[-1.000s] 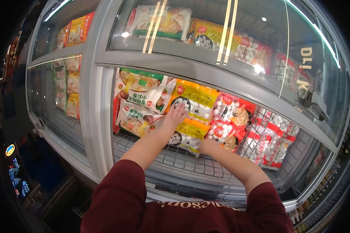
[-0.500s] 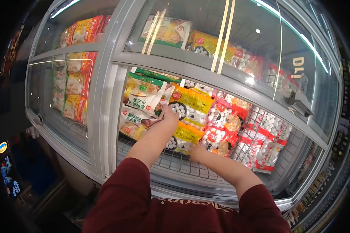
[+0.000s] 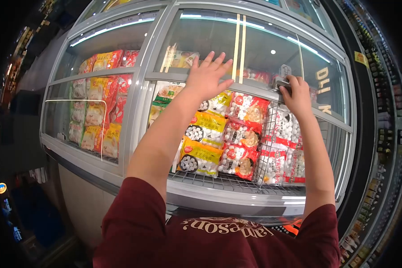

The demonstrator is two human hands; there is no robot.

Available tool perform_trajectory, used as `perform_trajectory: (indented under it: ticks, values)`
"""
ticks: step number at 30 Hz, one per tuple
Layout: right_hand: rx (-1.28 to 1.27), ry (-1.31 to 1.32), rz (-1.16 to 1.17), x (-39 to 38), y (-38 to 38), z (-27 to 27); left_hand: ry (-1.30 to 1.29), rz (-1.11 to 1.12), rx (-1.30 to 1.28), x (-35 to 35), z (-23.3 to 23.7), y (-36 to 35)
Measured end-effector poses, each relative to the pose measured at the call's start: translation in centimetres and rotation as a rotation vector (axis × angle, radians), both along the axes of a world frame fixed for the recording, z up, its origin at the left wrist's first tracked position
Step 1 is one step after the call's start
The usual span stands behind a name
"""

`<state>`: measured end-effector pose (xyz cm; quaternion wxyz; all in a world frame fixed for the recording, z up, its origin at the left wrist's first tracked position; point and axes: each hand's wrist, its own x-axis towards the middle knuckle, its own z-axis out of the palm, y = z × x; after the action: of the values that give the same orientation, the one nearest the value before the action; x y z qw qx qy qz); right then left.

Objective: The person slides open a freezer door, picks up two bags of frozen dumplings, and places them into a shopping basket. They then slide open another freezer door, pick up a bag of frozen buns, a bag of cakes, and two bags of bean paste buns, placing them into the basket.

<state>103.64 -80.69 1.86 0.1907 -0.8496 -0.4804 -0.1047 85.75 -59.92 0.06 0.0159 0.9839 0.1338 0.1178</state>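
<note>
My left hand (image 3: 208,77) is spread with its fingers apart on the upper sliding glass door (image 3: 259,49) of a freezer, near the door's lower frame. My right hand (image 3: 298,94) has its fingers curled over the dark door handle (image 3: 281,83) on that same frame. Below the door, the freezer opening shows yellow-and-orange bags of white round balls (image 3: 200,156). Red bags (image 3: 240,134) with similar balls stand beside them. Green-and-white bags (image 3: 161,106) at the left are partly hidden by my left forearm.
A wire divider (image 3: 265,143) separates red-and-white bags (image 3: 283,163) on the right. A wire basket floor (image 3: 214,182) lies under the stacks. To the left, a closed glass section (image 3: 58,114) holds orange and red bags (image 3: 98,91). Stocked shelves (image 3: 386,111) run along the far right.
Both hands have left the bags inside the freezer and moved up to the glass door. My left hand has spread out; my right hand has taken hold of the handle. The view has shifted.
</note>
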Motion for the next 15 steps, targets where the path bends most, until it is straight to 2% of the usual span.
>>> perform_trajectory:
  ticks: [3,8,15]
  values:
    - [0.055,-0.014,-0.027,-0.8,0.2,0.1,0.090,0.071,-0.028,0.3,-0.6,-0.1]
    - [-0.056,0.033,-0.021,-2.5,-1.5,0.5,0.199,0.101,-0.066,-1.6,-0.1,-2.0]
    - [-0.085,0.059,0.072,-10.1,-8.7,1.4,0.390,0.060,-0.208,-9.7,1.3,-8.4]
